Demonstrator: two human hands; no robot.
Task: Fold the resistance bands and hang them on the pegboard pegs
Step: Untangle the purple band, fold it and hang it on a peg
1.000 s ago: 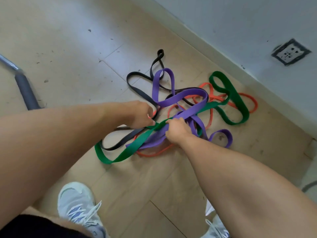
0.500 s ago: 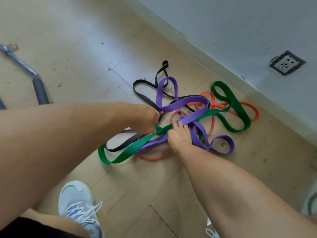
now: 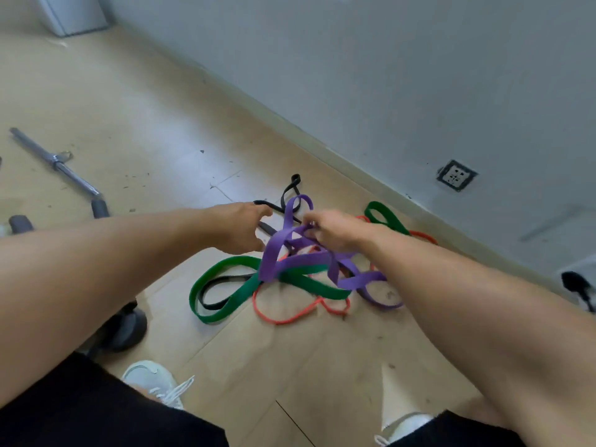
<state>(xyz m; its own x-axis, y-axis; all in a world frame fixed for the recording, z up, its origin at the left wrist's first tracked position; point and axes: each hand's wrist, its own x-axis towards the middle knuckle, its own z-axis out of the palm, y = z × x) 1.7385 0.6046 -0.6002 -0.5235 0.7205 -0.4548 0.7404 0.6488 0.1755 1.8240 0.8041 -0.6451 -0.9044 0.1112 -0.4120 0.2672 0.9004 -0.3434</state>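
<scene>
Several resistance bands lie tangled on the wooden floor by the wall. A wide purple band (image 3: 277,253) is raised off the heap, and my right hand (image 3: 335,230) pinches its upper loop. My left hand (image 3: 238,227) hovers just left of it with thumb and fingers spread; a strand of the thin black band (image 3: 292,188) runs through the gap between them. A green band (image 3: 225,304) loops out to the left and reappears near the wall. Under the pile lies a thin orange band (image 3: 290,317). No pegboard is in view.
A metal bar (image 3: 64,169) with dark grips lies on the floor at the left. A dark round base (image 3: 129,327) sits under my left forearm. A wall socket (image 3: 456,175) is low on the grey wall. My white shoes (image 3: 154,382) are at the bottom.
My right hand has risen from the floor, lifting the purple band with it. My left hand let go of the pile and opened. The view has tilted up toward the wall.
</scene>
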